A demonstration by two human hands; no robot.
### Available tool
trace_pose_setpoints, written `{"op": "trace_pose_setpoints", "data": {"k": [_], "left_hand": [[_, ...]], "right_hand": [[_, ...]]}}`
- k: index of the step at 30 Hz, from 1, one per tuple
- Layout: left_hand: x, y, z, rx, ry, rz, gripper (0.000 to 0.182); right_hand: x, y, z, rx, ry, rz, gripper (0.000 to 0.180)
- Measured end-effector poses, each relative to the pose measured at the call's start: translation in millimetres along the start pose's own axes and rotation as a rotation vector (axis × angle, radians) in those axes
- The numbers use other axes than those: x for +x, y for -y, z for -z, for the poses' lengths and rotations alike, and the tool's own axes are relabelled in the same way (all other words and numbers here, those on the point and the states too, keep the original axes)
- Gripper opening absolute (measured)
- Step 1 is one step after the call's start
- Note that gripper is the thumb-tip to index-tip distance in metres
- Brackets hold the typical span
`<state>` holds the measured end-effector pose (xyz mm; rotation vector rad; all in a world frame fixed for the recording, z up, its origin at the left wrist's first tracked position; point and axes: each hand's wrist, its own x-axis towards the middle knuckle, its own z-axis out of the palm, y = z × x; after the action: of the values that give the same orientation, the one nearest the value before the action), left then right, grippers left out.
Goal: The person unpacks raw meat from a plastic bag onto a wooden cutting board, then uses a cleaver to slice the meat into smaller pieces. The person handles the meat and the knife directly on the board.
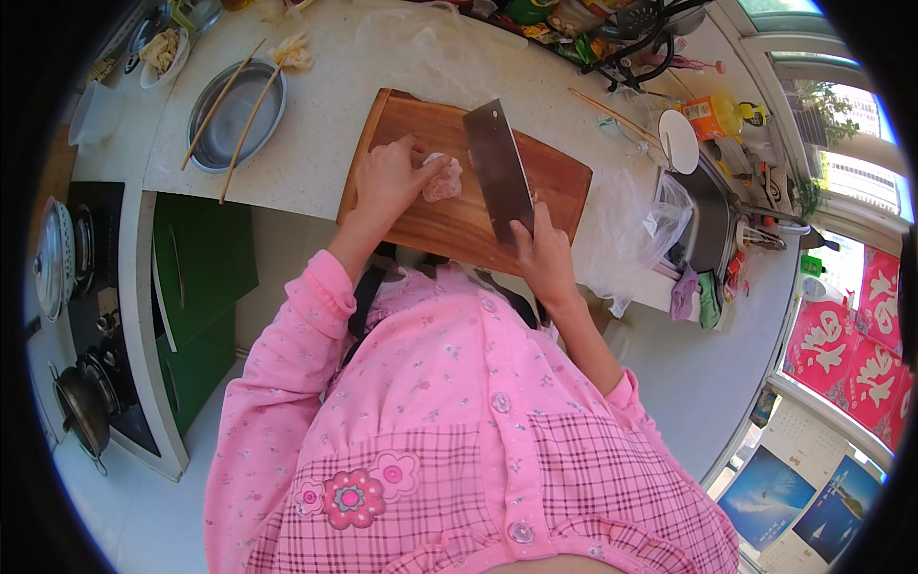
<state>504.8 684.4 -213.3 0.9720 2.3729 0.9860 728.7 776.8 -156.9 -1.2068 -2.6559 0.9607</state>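
Observation:
A wooden cutting board (409, 229) lies on the counter in front of me. On it sits a small chunk of pale pink raw meat (443, 185). My left hand (394, 176) holds the chunk at its left and upper side, with the thumb across its top. My right hand (546, 255) grips a Chinese cleaver (496, 168) at the handle end; the handle itself is hidden in the fist. The broad dark blade is to the right of the meat, apart from it. A few small bits of meat show beside the blade's right edge.
A steel basin (247, 104) with two chopsticks (247, 133) across it stands at the left. Clear plastic bags (624, 237) lie between the board and the sink (706, 229). Behind the board is another plastic bag (437, 54). A gas stove (97, 308) is far left.

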Motion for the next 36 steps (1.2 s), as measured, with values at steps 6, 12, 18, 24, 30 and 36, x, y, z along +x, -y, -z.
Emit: {"op": "trace_pose_setpoints", "data": {"k": [6, 12, 18, 24, 30, 36], "left_hand": [[-37, 1, -14, 0.048, -0.120, -0.093, 0.040], [-35, 15, -13, -0.017, -0.032, -0.206, 0.025], [-44, 13, -14, -0.067, -0.182, -0.231, 0.026], [-50, 1, -20, -0.053, -0.210, -0.202, 0.036], [-53, -6, -25, 0.130, -0.222, -0.327, 0.051], [-54, -11, -23, 0.177, -0.189, -0.342, 0.053]], "right_hand": [[2, 2, 3, -0.093, 0.042, 0.011, 0.027], [1, 17, 13, -0.193, 0.102, 0.041, 0.030], [-6, 22, 21, -0.227, 0.072, 0.118, 0.022], [-7, 30, 27, -0.246, 0.124, 0.081, 0.023], [4, 37, 33, -0.242, 0.209, 0.088, 0.027], [21, 37, 43, -0.244, 0.332, 0.107, 0.033]]}}
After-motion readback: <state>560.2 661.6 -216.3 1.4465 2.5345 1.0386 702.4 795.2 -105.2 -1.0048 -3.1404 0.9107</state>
